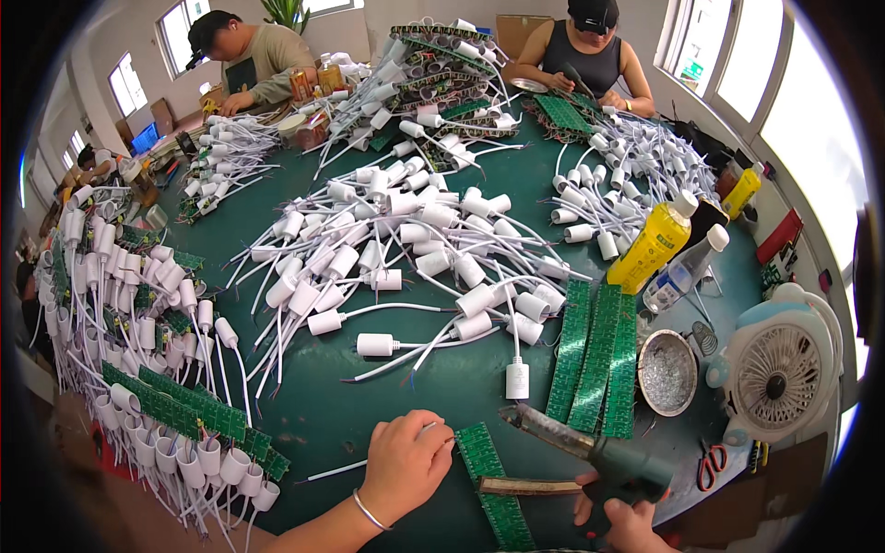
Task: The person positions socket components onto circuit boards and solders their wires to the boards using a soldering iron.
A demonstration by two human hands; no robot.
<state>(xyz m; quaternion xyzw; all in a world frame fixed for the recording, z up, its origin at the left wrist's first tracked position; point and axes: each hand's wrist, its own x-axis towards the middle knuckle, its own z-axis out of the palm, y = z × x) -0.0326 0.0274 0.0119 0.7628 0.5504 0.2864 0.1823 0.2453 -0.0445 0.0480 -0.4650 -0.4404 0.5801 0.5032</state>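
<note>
My left hand (406, 470), with a bangle at the wrist, is closed in a pinch at the left end of a green circuit board strip (493, 488). A white cable (334, 473) runs out from under it to the left; the fingers appear to hold it, and its other end is hidden. My right hand (619, 521) grips the handle of a dark green soldering gun (631, 470), its metal tube pointing left above the strip. A wooden stick (530, 486) lies across the strip. Just beyond the tube stands a white lamp holder (517, 380) with its cable.
A big heap of white lamp holders (433, 217) covers the middle. More hang with boards (175, 405) at left. Board strips (599, 359), a metal bowl (667, 372), bottles (654, 241), a fan (779, 369) and scissors (711, 465) are at right. Two people work across the table.
</note>
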